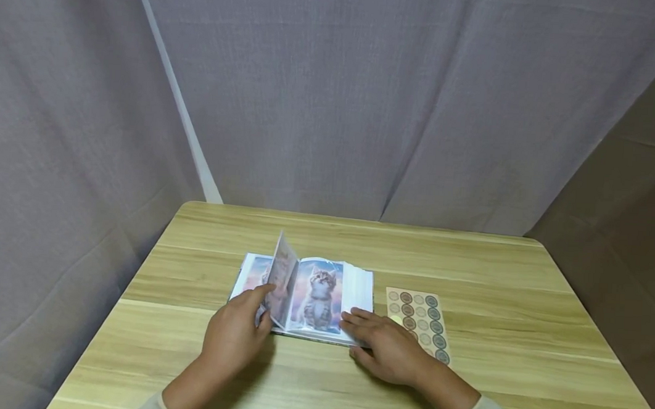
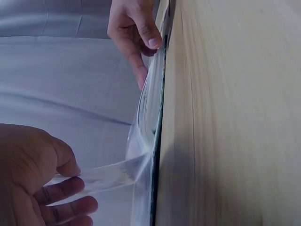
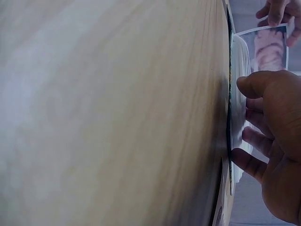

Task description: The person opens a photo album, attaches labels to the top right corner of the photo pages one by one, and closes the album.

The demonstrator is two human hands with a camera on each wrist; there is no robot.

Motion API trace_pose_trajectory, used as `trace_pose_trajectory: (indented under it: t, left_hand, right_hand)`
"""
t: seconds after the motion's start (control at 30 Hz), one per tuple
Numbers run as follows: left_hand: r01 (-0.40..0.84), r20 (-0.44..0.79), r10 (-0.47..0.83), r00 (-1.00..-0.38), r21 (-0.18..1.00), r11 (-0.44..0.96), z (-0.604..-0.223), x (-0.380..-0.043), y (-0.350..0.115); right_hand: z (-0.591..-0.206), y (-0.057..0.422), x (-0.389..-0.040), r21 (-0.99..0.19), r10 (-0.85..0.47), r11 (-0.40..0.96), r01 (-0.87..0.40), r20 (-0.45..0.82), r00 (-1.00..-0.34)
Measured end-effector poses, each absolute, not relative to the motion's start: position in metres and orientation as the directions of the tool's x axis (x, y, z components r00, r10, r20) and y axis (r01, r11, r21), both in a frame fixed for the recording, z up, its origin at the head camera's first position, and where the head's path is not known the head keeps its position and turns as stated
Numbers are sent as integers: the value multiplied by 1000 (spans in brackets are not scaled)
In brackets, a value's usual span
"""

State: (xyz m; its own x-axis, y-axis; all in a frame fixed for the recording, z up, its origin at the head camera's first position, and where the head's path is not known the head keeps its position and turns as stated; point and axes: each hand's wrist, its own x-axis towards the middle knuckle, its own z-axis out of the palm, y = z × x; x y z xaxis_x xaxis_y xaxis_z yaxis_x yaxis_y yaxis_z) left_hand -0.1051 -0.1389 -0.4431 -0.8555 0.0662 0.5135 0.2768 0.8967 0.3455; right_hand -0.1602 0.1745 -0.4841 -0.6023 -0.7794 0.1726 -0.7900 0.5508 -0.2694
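A photo album (image 1: 361, 289) lies spread on the table, a kitten picture (image 1: 318, 297) showing in a clear sleeve on its right side. One album page (image 1: 283, 267) stands nearly upright at the middle. My left hand (image 1: 236, 329) pinches that page between thumb and fingers; in the left wrist view the clear sleeve (image 2: 110, 176) stretches from the fingers to the spine. On the right, my right hand (image 1: 389, 351) rests its extended fingers on the album's lower right edge. The right wrist view shows the thumb and fingers spread along the stacked pages (image 3: 241, 54).
A tan sheet of round stickers (image 1: 423, 311) lies to the album's right, partly covered by the right hand. The wooden table (image 1: 520, 338) has grey cloth (image 1: 321, 105) hanging behind it and at its sides.
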Motion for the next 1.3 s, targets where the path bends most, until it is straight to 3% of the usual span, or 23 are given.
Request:
trace_pose_trajectory:
  t: [0.5, 0.9, 1.3]
  left_hand:
    - [-6, 260, -80, -962, 274, 962, -442, -94, -154]
    - [-82, 42, -93, -995, 219, 972, -449, -92, -157]
    - [-92, -5, -93, -996, 204, 975, -447, -93, -157]
  right_hand:
    - [-485, 176, -161, -265, -777, 553, -790, 177, -604]
    - [-485, 174, -159, -288, -769, 564, -774, 156, -619]
    - [-484, 176, -157, -289, -773, 556, -780, 167, -613]
